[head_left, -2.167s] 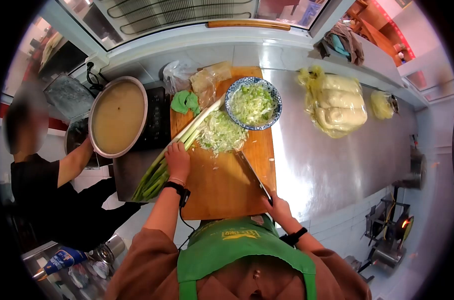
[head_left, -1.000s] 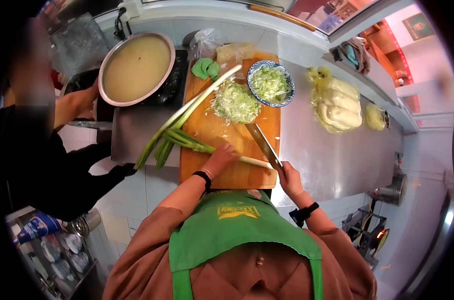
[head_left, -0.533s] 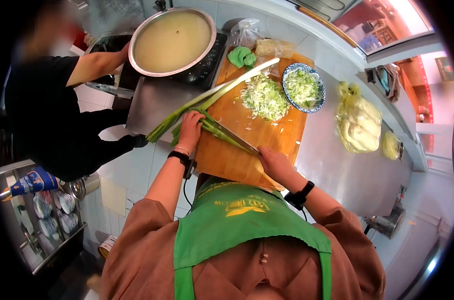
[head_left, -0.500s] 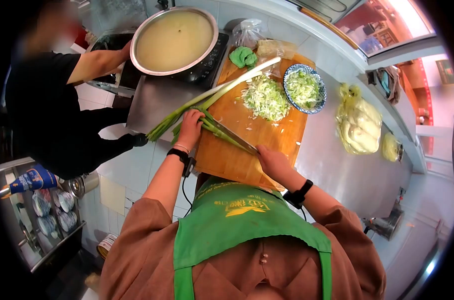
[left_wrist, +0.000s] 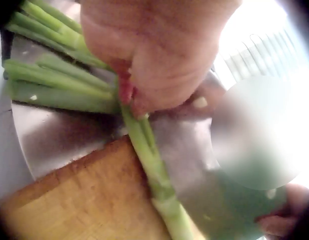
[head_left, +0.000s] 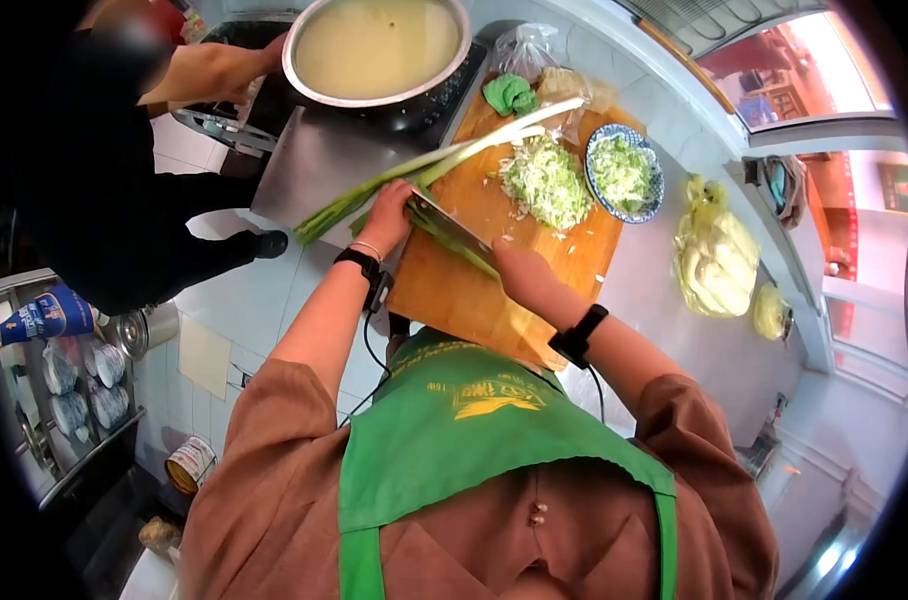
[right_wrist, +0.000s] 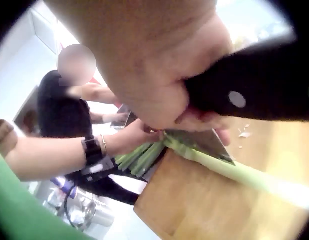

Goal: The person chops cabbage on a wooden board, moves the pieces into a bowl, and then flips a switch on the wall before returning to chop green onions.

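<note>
My left hand (head_left: 389,215) grips a long scallion (left_wrist: 153,165) near its green leaves, at the left edge of the wooden cutting board (head_left: 474,312). The stalk slants over the board toward me. In my right hand (head_left: 526,278) is the black handle (right_wrist: 254,85) of a kitchen knife (head_left: 454,226). Its blade lies along the scallion, with the tip right beside my left fingers. More scallions (head_left: 489,140) lie across the board's left side, leaves hanging past the edge. A heap of chopped scallion (head_left: 546,185) sits farther back, beside a blue-patterned bowl (head_left: 657,190) of more chopped pieces.
At the back left, a wide metal basin (head_left: 459,75) of cloudy liquid stands on a black cooker. Another person (head_left: 94,190) in black stands there, an arm reaching to the basin. White rolls in a yellow plastic bag (head_left: 717,255) lie on the steel counter at right.
My left hand has brought one scallion from the pile onto the board and moved back left along it. The knife has swung from the board's right side over to the leaf end.
</note>
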A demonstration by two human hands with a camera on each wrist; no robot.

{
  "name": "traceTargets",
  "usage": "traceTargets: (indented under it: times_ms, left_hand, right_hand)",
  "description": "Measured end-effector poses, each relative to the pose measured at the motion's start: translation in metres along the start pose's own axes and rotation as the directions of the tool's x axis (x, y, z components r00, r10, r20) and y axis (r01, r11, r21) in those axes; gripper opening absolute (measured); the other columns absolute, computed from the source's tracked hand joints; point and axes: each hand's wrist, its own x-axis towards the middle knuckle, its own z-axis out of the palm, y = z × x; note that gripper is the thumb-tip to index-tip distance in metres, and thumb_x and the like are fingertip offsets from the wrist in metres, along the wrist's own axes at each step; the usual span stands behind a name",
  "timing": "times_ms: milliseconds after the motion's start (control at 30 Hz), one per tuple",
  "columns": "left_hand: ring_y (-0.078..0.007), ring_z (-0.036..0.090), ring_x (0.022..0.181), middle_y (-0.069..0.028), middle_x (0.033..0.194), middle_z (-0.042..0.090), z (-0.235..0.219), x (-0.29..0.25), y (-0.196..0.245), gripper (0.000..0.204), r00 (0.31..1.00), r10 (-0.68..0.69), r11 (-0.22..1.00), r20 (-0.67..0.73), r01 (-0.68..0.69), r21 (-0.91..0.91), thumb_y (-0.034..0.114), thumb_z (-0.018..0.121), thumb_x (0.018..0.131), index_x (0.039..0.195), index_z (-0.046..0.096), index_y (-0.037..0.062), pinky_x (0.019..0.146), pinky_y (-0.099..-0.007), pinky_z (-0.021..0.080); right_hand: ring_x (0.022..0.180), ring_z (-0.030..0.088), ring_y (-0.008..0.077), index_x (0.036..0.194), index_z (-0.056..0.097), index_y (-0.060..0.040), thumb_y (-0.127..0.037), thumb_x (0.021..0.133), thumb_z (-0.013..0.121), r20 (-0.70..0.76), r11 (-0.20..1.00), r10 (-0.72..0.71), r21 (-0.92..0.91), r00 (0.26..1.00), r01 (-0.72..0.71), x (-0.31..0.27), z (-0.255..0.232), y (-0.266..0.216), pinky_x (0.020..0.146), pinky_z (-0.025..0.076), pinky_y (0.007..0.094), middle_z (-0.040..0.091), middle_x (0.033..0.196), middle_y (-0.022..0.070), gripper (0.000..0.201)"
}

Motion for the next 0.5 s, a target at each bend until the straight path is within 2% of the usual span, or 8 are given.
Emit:
traceTargets:
  times_ms: [67, 133, 200, 233, 300, 400, 467, 500]
  left_hand:
    - [-0.0426, 0.053, 0.109, -0.0143, 0.107, 0.060, 0.005, -0.003, -0.001, 0.039, 1.000, 0.010, 1.000, -0.020, -0.010, -0.014, -0.018, 0.057, 0.072, 0.102, 0.060, 0.0058, 0.092, -0.0479, 0.047]
    - [-0.0398, 0.056, 0.108, -0.0132, 0.108, 0.060, 0.006, -0.004, 0.005, 0.041, 0.997, 0.024, 0.997, -0.067, -0.019, 0.076, -0.018, 0.061, 0.072, 0.104, 0.061, 0.0070, 0.092, -0.0461, 0.049]
    - [-0.0395, 0.055, 0.110, -0.0132, 0.109, 0.060, 0.005, -0.007, 0.009, 0.038, 0.999, -0.003, 0.997, -0.045, 0.007, 0.079, -0.017, 0.062, 0.074, 0.104, 0.060, 0.0067, 0.093, -0.0462, 0.048]
    - [-0.0394, 0.055, 0.111, -0.0134, 0.109, 0.060, 0.006, -0.007, 0.009, 0.037, 0.999, -0.014, 0.997, -0.045, 0.018, 0.076, -0.016, 0.063, 0.075, 0.104, 0.060, 0.0064, 0.094, -0.0462, 0.048]
    - [-0.0393, 0.055, 0.111, -0.0135, 0.108, 0.059, 0.007, -0.006, 0.010, 0.036, 0.998, -0.026, 0.997, -0.050, 0.029, 0.068, -0.015, 0.063, 0.076, 0.104, 0.060, 0.0061, 0.094, -0.0462, 0.047]
    - [-0.0393, 0.055, 0.111, -0.0139, 0.109, 0.059, 0.009, -0.006, 0.011, 0.034, 0.998, -0.027, 0.997, -0.056, 0.031, 0.077, -0.015, 0.064, 0.076, 0.103, 0.060, 0.0059, 0.095, -0.0460, 0.047]
    - [-0.0382, 0.054, 0.113, -0.0125, 0.112, 0.059, 0.012, -0.005, 0.014, 0.038, 0.998, -0.011, 0.978, -0.054, 0.022, 0.207, -0.013, 0.064, 0.075, 0.107, 0.062, 0.0077, 0.097, -0.0453, 0.047]
    - [-0.0382, 0.054, 0.113, -0.0125, 0.112, 0.059, 0.015, -0.007, 0.023, 0.038, 0.999, -0.006, 0.978, -0.052, 0.016, 0.207, -0.013, 0.064, 0.075, 0.107, 0.062, 0.0077, 0.097, -0.0453, 0.047]
  right_hand:
    - [0.080, 0.065, 0.0475, 0.111, 0.046, -0.0045, -0.002, 0.093, 0.049, 0.030, 1.000, 0.019, 0.001, 0.999, -0.019, -0.002, -0.001, -0.001, 0.067, 0.050, 0.0564, 0.067, 0.085, 0.0230, 0.018]
    - [0.082, 0.065, 0.0479, 0.111, 0.047, -0.0044, -0.001, 0.093, 0.049, 0.055, 0.999, 0.032, -0.010, 0.998, -0.031, -0.009, 0.001, 0.005, 0.068, 0.050, 0.0561, 0.067, 0.087, 0.0234, 0.018]
    - [0.083, 0.065, 0.0487, 0.112, 0.046, -0.0034, 0.000, 0.092, 0.049, -0.038, 0.996, -0.067, 0.048, 0.997, 0.068, -0.032, 0.012, 0.022, 0.069, 0.050, 0.0558, 0.067, 0.087, 0.0236, 0.020]
    - [0.083, 0.065, 0.0487, 0.112, 0.046, -0.0034, 0.000, 0.092, 0.049, -0.036, 0.997, -0.064, 0.044, 0.997, 0.066, -0.046, 0.009, 0.026, 0.069, 0.050, 0.0558, 0.067, 0.087, 0.0236, 0.020]
    - [0.083, 0.065, 0.0474, 0.114, 0.046, -0.0028, 0.001, 0.092, 0.048, 0.088, 0.997, 0.064, -0.035, 0.994, -0.062, -0.077, 0.000, 0.031, 0.068, 0.051, 0.0547, 0.066, 0.085, 0.0232, 0.022]
    - [0.081, 0.066, 0.0458, 0.115, 0.046, -0.0031, 0.002, 0.091, 0.048, 0.113, 0.992, 0.106, -0.085, 0.988, -0.097, -0.113, -0.008, 0.041, 0.066, 0.052, 0.0534, 0.066, 0.082, 0.0218, 0.025]
    - [0.079, 0.067, 0.0447, 0.115, 0.046, -0.0031, 0.003, 0.091, 0.049, 0.116, 0.991, 0.099, -0.106, 0.988, -0.087, -0.114, -0.009, 0.042, 0.065, 0.052, 0.0526, 0.066, 0.081, 0.0209, 0.025]
    - [0.078, 0.067, 0.0436, 0.115, 0.046, -0.0031, 0.003, 0.090, 0.050, 0.118, 0.990, 0.092, -0.122, 0.989, -0.078, -0.114, -0.009, 0.043, 0.064, 0.052, 0.0518, 0.066, 0.080, 0.0201, 0.026]
